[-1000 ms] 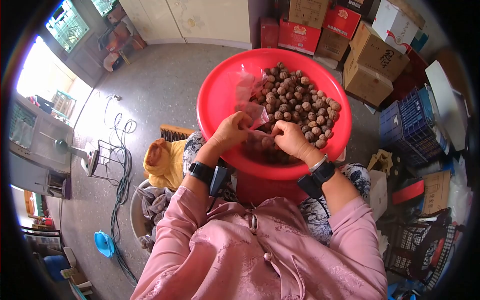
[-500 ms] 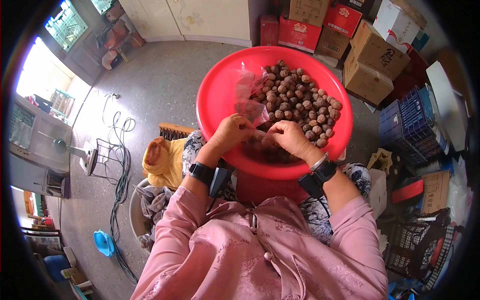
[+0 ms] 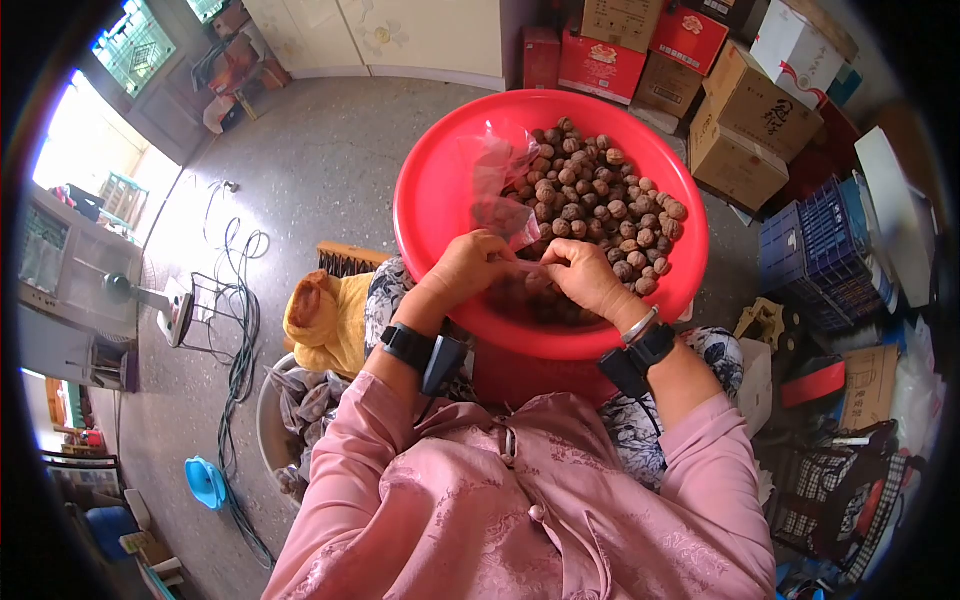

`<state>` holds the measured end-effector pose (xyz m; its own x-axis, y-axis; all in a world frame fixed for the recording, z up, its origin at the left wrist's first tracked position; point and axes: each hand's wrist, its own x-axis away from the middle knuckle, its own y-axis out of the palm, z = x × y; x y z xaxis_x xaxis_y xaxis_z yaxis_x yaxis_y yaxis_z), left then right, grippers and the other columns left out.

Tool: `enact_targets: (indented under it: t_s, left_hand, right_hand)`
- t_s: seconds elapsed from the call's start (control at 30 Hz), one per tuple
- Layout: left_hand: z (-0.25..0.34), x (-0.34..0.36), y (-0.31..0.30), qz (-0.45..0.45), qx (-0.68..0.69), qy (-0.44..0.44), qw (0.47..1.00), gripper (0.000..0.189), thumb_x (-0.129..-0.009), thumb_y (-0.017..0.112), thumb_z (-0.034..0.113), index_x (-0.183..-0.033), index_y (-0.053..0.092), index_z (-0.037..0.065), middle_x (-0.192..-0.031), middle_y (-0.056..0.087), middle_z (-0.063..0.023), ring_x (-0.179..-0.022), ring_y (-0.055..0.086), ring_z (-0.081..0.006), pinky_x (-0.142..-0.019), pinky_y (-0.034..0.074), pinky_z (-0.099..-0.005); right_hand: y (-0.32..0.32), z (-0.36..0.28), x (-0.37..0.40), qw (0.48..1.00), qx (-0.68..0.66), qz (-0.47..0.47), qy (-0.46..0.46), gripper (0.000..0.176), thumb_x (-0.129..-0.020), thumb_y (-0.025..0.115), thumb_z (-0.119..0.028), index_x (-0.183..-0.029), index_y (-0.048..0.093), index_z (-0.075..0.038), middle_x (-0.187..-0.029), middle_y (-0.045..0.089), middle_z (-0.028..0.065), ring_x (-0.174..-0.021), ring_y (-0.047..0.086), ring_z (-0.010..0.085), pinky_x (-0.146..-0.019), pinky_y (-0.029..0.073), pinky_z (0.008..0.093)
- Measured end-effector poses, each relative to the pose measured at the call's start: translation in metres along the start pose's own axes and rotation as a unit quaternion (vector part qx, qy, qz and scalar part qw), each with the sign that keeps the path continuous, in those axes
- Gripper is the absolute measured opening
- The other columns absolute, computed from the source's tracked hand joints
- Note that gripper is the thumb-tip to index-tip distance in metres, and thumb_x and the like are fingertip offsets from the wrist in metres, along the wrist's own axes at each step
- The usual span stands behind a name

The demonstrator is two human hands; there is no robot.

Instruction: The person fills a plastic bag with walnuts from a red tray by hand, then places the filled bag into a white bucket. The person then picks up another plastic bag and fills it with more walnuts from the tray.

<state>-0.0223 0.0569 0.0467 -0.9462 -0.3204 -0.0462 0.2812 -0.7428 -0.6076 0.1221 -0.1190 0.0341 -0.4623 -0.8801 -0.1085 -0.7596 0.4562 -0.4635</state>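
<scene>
1. Plastic, thin and see-through, is pinched between thumb and fingers of our left hand [image 3: 468, 262] and our right hand [image 3: 588, 280]. The digits of each close on it, while our two hands stand slightly apart. We see a narrow fold of this clear plastic [image 3: 527, 267] running between our fingertips, which we take as a sign that both hands are working its edge.

2. Just below that fold, walnuts [image 3: 605, 210] show dimly through the film; we cannot tell whether they lie inside it or beneath it.

3. Around our fingers is our landmark, the red basin [image 3: 430, 185], which sits over our lap. Our hands are inside its near rim. The uncovered walnuts heap across its middle and right side, while a crumpled clear sheet [image 3: 497, 165] lies left of the heap. We cannot tell if that sheet joins the piece we hold.

4. Back along our arms, a black band [image 3: 406, 345] circles the left wrist, and a silver bangle [image 3: 640, 325] sits beside another dark band on the right.

5. Left of the red basin are a yellow cloth [image 3: 345, 325] and a brush [image 3: 348, 260]; farther left, a blue bowl [image 3: 206, 484] rests on the floor by a tangled cable [image 3: 243, 345].

6. Beyond the basin's far right edge, cartons [image 3: 735, 155] are stacked, with a blue crate [image 3: 815, 255] to its right.
</scene>
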Motion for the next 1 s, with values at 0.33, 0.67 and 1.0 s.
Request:
enact_targets:
  t_s: [0.33,0.67,1.0]
  left_hand:
    - [0.022,0.004,-0.010,0.077,0.071,-0.016,0.994,0.006,-0.080,0.072,0.007,-0.082,0.070,0.002,-0.080,0.059,-0.0037,-0.074,0.060,-0.0143,-0.067,0.049,-0.0281]
    - [0.095,0.059,-0.102,0.222,0.223,0.045,0.948,0.003,-0.089,0.069,0.007,-0.091,0.069,0.006,-0.085,0.065,0.0019,-0.068,0.053,-0.0062,-0.060,0.044,-0.0220]
    - [0.066,0.233,-0.206,0.376,0.096,-0.071,0.919,0.005,-0.096,0.058,0.011,-0.092,0.059,0.008,-0.100,0.073,-0.0101,-0.060,0.051,-0.0040,-0.052,0.044,-0.0195]
  right_hand:
    - [-0.014,-0.010,-0.003,0.995,-0.063,0.068,-0.026,0.027,-0.093,0.066,-0.028,-0.090,0.065,-0.002,-0.077,0.063,0.0073,-0.070,0.058,0.0137,-0.068,0.048,0.0302]
    - [-0.009,-0.008,0.000,0.983,-0.167,0.018,0.068,0.023,-0.095,0.064,-0.027,-0.091,0.063,-0.004,-0.071,0.055,-0.0026,-0.066,0.051,0.0047,-0.053,0.047,0.0231]
    - [-0.007,-0.012,0.003,0.997,0.055,0.028,-0.053,0.013,-0.093,0.064,-0.015,-0.090,0.062,-0.002,-0.075,0.062,0.0033,-0.071,0.055,0.0103,-0.065,0.047,0.0288]
